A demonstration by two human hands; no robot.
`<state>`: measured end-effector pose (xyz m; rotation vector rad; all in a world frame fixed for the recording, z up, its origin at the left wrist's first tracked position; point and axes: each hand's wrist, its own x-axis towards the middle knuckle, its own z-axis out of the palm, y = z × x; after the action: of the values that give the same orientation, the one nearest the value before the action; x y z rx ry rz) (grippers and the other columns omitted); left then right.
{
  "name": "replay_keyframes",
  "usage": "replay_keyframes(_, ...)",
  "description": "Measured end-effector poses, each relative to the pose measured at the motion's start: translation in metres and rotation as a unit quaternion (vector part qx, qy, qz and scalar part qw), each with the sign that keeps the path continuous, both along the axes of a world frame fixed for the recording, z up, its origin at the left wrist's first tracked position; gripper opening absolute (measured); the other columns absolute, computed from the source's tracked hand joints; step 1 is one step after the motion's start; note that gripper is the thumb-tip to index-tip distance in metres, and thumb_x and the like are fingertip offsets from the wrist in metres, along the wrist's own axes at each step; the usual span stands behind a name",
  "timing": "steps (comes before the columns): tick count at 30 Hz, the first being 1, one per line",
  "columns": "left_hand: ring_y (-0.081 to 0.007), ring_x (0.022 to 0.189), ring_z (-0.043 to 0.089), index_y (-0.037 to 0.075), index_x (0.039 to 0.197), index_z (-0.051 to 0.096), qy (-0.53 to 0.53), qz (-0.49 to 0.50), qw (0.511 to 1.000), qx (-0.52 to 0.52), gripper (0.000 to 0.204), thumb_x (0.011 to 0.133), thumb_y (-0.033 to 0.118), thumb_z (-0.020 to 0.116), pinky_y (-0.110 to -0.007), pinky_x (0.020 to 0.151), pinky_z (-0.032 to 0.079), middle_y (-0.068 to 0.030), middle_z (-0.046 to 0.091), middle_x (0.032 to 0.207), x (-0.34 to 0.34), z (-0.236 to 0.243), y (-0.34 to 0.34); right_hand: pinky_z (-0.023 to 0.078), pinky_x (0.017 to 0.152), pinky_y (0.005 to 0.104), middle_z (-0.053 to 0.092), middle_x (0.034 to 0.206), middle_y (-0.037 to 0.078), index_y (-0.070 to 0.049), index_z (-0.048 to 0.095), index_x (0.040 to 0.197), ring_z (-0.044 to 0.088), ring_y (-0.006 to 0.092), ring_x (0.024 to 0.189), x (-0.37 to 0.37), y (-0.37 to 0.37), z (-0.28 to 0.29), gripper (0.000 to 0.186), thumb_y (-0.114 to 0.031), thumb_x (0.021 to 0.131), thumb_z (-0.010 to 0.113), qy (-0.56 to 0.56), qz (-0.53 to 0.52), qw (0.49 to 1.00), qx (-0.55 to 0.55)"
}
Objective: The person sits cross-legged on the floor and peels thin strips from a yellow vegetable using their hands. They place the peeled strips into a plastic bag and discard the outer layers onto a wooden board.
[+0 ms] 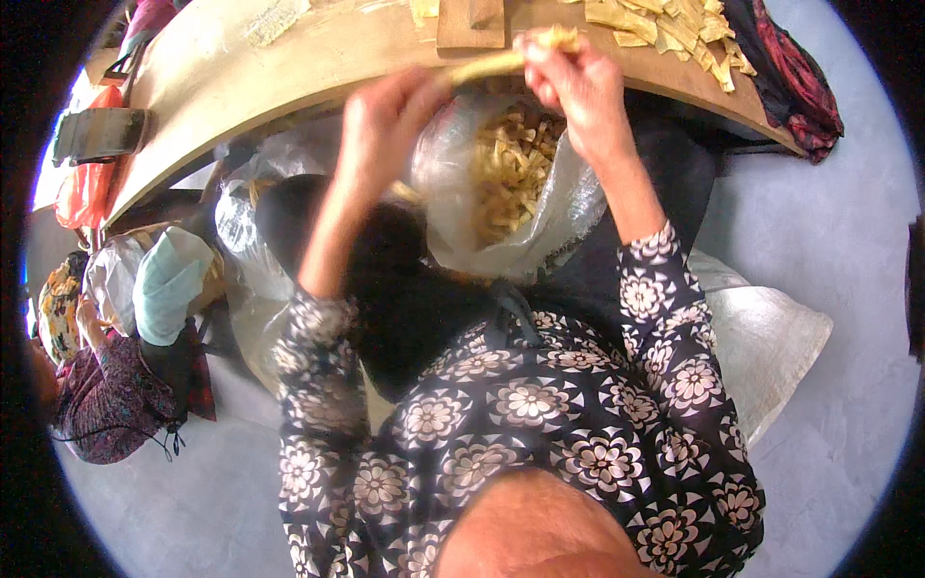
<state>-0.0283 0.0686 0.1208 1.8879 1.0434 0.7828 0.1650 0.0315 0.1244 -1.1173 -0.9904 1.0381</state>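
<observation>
Above my lap, my right hand (578, 87) is closed on a long pale-yellow strip (482, 65) with a bunched end. My left hand (390, 116), blurred by motion, has its fingers closed around the left part of that strip. Below both hands, a translucent plastic sack (438, 222) stands open between my dark-clad legs, holding many small yellowish pieces (511, 173). The strip runs across near the front edge of a curved-looking wooden table (241, 77), by a wooden block (467, 24).
Yellow flat pieces (674, 34) are heaped at the table's right, beside dark-red cloth (805, 116). At left are a metal object (101, 135), an orange bag (82, 197), plastic bags and another person in patterned clothing (111, 395). A pale sack (771, 328) lies right.
</observation>
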Motion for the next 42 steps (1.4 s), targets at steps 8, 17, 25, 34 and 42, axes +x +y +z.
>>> replay_keyframes(8, -0.0095, 0.059, 0.047, 0.003, 0.087, 0.059, 0.029, 0.039, 0.982, 0.184, 0.020, 0.084, 0.022, 0.052, -0.025, 0.057, 0.041, -0.0049, 0.054, 0.063, 0.016, 0.000, 0.085, 0.031, 0.038, 0.0187, 0.051, 0.054, -0.001, -0.004, 0.055, 0.070, 0.041, 0.0044, 0.043, 0.000, 0.073, 0.004, 0.015, -0.015, 0.080, 0.059, -0.184, -0.091, 0.979, 0.011)
replay_keyframes(17, -0.0063, 0.059, 0.046, 0.003, 0.090, 0.060, -0.065, 0.047, 0.991, 0.106, 0.015, 0.083, 0.015, 0.056, -0.021, 0.054, 0.041, -0.0010, 0.053, 0.063, 0.024, -0.019, -0.006, 0.045, 0.061, 0.0221, 0.060, 0.073, 0.004, 0.000, 0.059, 0.089, 0.056, 0.0088, 0.065, 0.007, -0.008, 0.009, 0.026, -0.024, 0.079, 0.063, -0.333, -0.057, 0.934, 0.113)
replay_keyframes(25, -0.0115, 0.065, 0.055, 0.002, 0.097, 0.055, -0.056, -0.073, 0.994, 0.067, 0.017, 0.083, 0.010, 0.054, -0.025, 0.059, 0.045, -0.0078, 0.058, 0.072, 0.039, -0.048, -0.052, 0.042, 0.049, 0.0162, 0.059, 0.063, 0.001, -0.001, 0.063, 0.079, 0.052, 0.0040, 0.052, 0.021, -0.056, 0.002, 0.017, -0.017, 0.081, 0.060, -0.150, 0.065, 0.980, -0.114)
replay_keyframes(34, -0.0265, 0.064, 0.058, 0.005, 0.098, 0.056, 0.000, -0.084, 0.985, 0.148, 0.019, 0.078, 0.007, 0.055, -0.032, 0.058, 0.046, -0.0151, 0.059, 0.075, 0.046, -0.065, -0.069, 0.042, 0.052, 0.0391, 0.056, 0.056, 0.015, -0.002, 0.058, 0.064, 0.057, 0.0268, 0.054, 0.029, -0.053, -0.031, 0.046, -0.042, 0.084, 0.046, -0.496, 0.119, 0.854, -0.100)
replay_keyframes(42, -0.0190, 0.066, 0.059, 0.003, 0.096, 0.058, 0.015, -0.114, 0.992, 0.052, 0.018, 0.082, 0.014, 0.056, -0.030, 0.060, 0.046, -0.0106, 0.061, 0.073, 0.031, -0.068, -0.075, 0.032, 0.040, 0.0189, 0.051, 0.053, -0.002, -0.003, 0.063, 0.076, 0.041, 0.0036, 0.043, 0.060, -0.075, -0.043, 0.013, -0.016, 0.079, 0.060, -0.290, 0.047, 0.942, -0.161)
